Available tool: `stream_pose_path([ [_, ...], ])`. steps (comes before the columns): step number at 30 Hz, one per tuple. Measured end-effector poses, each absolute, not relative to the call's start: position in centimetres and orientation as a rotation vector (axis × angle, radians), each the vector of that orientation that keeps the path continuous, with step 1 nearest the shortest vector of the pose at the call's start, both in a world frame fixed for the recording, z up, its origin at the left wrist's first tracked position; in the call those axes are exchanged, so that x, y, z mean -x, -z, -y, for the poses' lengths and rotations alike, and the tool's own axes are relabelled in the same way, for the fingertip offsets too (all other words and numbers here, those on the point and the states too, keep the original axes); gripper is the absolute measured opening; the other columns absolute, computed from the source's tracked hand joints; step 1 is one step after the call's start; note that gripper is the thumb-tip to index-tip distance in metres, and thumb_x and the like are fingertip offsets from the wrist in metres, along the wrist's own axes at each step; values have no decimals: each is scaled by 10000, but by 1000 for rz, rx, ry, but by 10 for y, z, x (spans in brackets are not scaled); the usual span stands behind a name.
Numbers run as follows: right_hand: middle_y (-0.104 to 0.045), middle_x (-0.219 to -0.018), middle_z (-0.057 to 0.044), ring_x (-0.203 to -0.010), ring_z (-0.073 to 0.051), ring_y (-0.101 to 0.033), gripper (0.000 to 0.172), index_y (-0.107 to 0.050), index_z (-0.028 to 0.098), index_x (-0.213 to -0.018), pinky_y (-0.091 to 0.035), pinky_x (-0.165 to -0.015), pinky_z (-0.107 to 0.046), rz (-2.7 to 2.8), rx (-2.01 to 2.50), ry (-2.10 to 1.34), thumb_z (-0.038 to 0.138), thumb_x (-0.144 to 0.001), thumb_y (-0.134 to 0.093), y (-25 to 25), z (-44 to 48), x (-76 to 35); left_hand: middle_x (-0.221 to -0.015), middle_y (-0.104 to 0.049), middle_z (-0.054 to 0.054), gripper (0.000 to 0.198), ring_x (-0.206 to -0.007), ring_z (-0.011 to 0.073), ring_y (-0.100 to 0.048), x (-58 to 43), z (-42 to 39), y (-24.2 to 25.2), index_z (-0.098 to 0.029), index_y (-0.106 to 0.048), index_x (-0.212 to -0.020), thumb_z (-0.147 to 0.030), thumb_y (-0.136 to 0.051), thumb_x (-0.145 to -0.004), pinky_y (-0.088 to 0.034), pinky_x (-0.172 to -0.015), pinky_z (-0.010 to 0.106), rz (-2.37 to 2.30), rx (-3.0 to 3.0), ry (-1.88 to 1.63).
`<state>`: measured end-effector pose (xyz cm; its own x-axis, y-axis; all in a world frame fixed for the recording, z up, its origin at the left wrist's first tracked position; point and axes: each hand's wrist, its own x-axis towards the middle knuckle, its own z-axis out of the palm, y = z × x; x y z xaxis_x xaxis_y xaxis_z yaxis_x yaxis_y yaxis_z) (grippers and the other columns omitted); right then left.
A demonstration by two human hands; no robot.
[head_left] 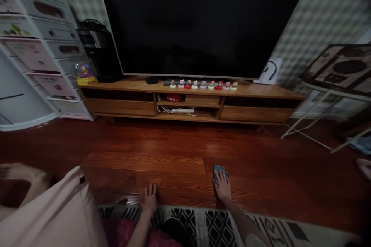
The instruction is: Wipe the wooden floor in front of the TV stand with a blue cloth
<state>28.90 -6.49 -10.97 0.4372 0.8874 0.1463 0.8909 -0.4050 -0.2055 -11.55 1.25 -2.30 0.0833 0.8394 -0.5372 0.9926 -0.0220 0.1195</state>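
Note:
My right hand (pixel 223 187) holds a teal cloth (pixel 220 170) down against the reddish-brown wooden floor (pixel 179 144), its fingers laid over the fabric. Left of it, my left hand (pixel 150 199) rests on the same floor with fingers apart and nothing in it. Both hands are just beyond the edge of a black-and-white patterned rug (pixel 197 220).
Ahead stands a low wooden TV cabinet (pixel 121 107) with a row of several small figurines (pixel 203 84) below a large dark television (pixel 199 19). A pink cushion (pixel 55 212) and a person's bare foot (pixel 23 171) are at left. A folding table (pixel 327 90) stands right.

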Motion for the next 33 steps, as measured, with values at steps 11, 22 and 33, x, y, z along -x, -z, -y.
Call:
stream_pose_path([
  [11,-228,-1662,-8,-1534,-263,-183,579,-304,343,-1568,-186,-1230,-532,2025,1971,-230,391,-995,-372,112,19,-139,-1688,-17,53,899,-1547,321,-44,113,-13,32,-275,-178,-1596,-9,-426,-773,-332,-1139,619,-1833,-1897,404],
  [22,-396,-1597,-59,-1491,-252,-300,550,-402,321,-1534,-276,-1183,-528,1886,2128,-93,408,-1006,-273,111,72,-308,-1691,-18,60,838,-1546,333,-13,114,-11,33,-258,-206,-1596,-45,-422,-815,-270,-1163,647,-1813,-1847,326],
  [33,-303,-1630,-153,-1509,-329,-205,616,-264,143,-1590,-151,-1203,-566,1687,2288,-129,379,-1022,-230,78,-39,-151,-1692,-21,52,885,-1548,322,-17,116,-3,20,-263,-170,-1603,2,-372,-783,-185,-1190,666,-1805,-1832,436],
])
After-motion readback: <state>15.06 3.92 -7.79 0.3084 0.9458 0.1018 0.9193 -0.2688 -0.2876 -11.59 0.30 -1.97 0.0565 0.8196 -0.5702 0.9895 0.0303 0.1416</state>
